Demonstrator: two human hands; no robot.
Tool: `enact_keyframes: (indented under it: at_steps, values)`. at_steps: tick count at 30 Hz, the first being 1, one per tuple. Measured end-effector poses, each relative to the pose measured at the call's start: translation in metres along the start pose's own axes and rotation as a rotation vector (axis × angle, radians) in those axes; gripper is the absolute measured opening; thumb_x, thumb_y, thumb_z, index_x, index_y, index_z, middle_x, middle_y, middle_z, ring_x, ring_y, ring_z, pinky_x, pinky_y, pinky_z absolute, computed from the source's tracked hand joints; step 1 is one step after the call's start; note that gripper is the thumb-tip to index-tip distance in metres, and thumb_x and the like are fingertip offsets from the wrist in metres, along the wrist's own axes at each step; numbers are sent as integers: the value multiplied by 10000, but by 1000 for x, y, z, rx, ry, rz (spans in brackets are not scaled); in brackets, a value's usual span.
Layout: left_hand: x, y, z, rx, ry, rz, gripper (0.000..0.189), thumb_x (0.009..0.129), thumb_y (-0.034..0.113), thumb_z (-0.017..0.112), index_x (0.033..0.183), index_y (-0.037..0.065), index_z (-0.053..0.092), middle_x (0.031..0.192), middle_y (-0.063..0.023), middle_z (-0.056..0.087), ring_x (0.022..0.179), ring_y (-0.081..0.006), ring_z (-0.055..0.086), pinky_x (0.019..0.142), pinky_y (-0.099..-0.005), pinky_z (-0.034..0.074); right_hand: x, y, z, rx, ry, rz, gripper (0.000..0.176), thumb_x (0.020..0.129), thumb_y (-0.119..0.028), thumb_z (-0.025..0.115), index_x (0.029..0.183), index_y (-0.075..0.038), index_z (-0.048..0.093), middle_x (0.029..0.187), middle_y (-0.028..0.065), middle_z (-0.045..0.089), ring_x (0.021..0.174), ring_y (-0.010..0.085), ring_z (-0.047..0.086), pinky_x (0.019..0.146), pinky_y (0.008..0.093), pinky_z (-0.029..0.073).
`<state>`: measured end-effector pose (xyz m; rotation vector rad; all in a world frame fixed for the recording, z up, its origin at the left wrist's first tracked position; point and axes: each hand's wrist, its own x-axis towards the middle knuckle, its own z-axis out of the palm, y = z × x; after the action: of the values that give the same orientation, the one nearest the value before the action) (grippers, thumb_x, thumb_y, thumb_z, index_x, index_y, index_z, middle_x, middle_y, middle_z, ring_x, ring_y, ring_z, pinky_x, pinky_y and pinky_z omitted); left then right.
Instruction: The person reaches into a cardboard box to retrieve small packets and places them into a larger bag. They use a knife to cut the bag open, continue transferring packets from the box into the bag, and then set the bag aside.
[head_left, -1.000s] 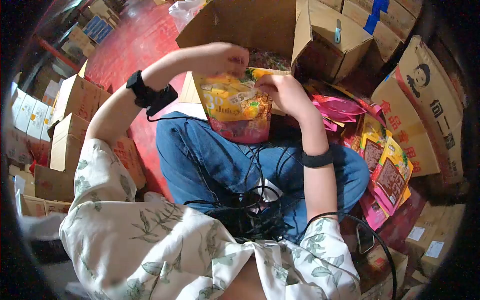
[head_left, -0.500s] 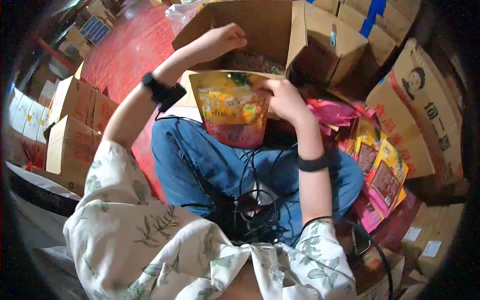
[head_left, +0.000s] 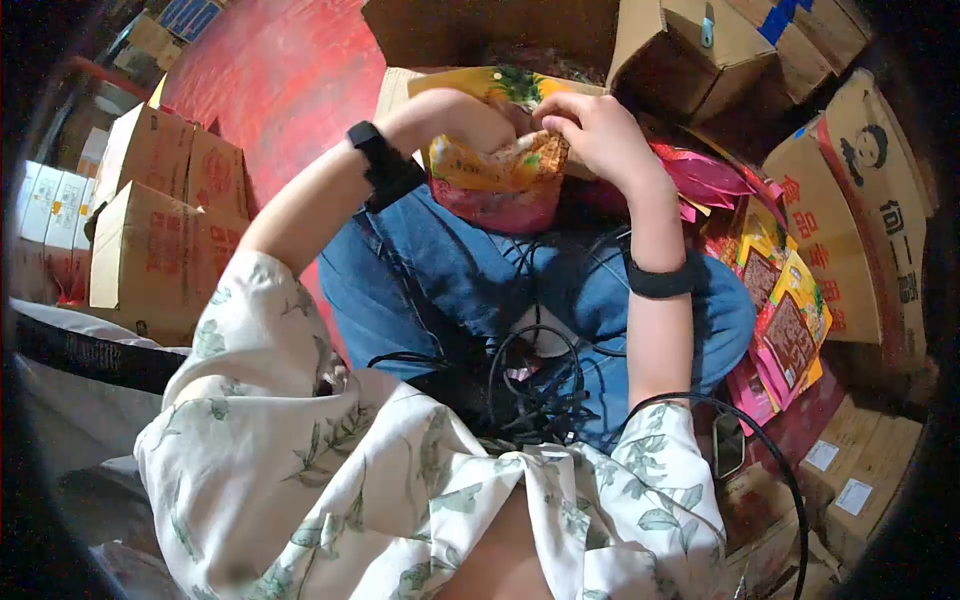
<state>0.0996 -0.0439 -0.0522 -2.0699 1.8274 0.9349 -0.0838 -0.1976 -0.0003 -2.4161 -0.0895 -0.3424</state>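
Note:
A yellow and pink printed pouch (head_left: 495, 190) stands upright at my lap, its mouth pulled wide apart. My left hand (head_left: 465, 118), a dark band on its wrist, reaches into that mouth from the left; its fingers are hidden inside. At the pouch's right edge, the thumb and forefinger of my right hand (head_left: 600, 135) pinch the rim. What the pouch holds cannot be made out.
Behind the pouch stands a large open carton (head_left: 490, 30). More pouches (head_left: 790, 330) lie at my right knee, with pink packets (head_left: 700, 175) above them. Cartons (head_left: 150, 250) stand at left and right. Black cables (head_left: 535, 385) lie coiled in my lap.
My left hand has moved from over the large carton down into the pouch. The pouch's mouth has opened and its front has folded down. The whole view has shifted slightly.

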Motion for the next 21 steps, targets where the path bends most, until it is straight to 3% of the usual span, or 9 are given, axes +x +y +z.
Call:
enact_keyframes:
  at_steps: [4,6,7,10,13,16,18,21]
  values:
    - [-16,26,40,67,52,155,222,743,238,527,855,70,620,784,-58,613,676,-177,531,668,-308,457,-1,-10,8,27,-134,-22,196,817,-204,545,941,-90,645,871,160,643,851,322,614,771,392,479]
    - [60,-59,147,-319,155,368,233,810,259,526,894,75,642,733,-36,634,595,-116,553,615,-302,481,-5,-13,11,53,-132,-8,200,806,-195,549,947,-90,644,867,173,637,842,332,612,771,397,476]
    - [11,44,48,-272,-244,-450,266,762,299,560,865,76,663,832,-105,639,766,-188,584,701,-326,454,-5,-14,10,57,-143,-13,202,803,-194,553,950,-88,643,869,174,636,841,333,612,771,398,476]
    - [-4,18,61,-507,70,42,290,832,328,552,925,70,647,875,-13,640,755,-98,564,730,-279,454,-3,-14,7,40,-118,-25,201,794,-183,572,955,-83,639,882,181,632,847,339,609,770,400,472]
    - [-5,36,50,-687,38,-226,262,808,279,559,956,82,647,932,-88,635,836,-165,579,769,-308,444,-2,-9,7,61,-114,-5,193,801,-180,577,956,-82,638,885,192,626,846,347,606,766,404,470]
    - [-9,35,60,-543,37,-146,295,875,313,516,1064,98,585,1040,-42,598,920,-105,542,866,-273,416,-2,-8,9,33,-109,-27,193,803,-184,578,957,-84,638,874,193,626,837,352,605,758,407,470]
    - [29,4,96,-511,92,-78,301,901,301,471,1103,92,550,1089,-50,571,984,-112,516,898,-270,399,-1,-9,9,44,-121,-11,192,804,-187,583,959,-88,638,864,193,628,824,356,605,750,404,470]
    - [21,17,80,-480,92,13,294,902,282,454,1100,85,546,1086,-63,573,999,-134,517,904,-275,400,-4,-22,0,91,-167,41,199,808,-180,583,972,-81,635,872,190,631,818,346,611,744,387,470]
